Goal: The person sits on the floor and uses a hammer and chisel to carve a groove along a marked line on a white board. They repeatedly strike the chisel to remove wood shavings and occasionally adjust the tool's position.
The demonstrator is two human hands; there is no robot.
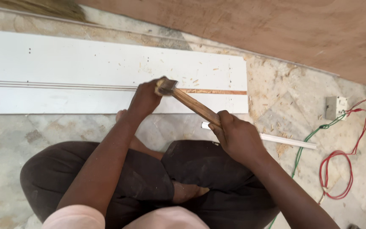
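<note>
Both hands work over a white board (106,68) lying flat on the floor. Right hand (236,138) is closed around a hammer's (191,103) wooden handle, its head at the board's groove (217,91). Left hand (145,98) is clenched beside the head, likely steadying something hidden; what it grips I cannot tell. Wood chips (198,80) lie scattered near the groove.

Our 2 arms, bare, extend forward over our crossed legs. Left hand (145,99): fist closed, knuckles up, wrist straight. Right hand (236,136): fingers wrapped tight in a grip, forearm angled inward from lower right.
</note>
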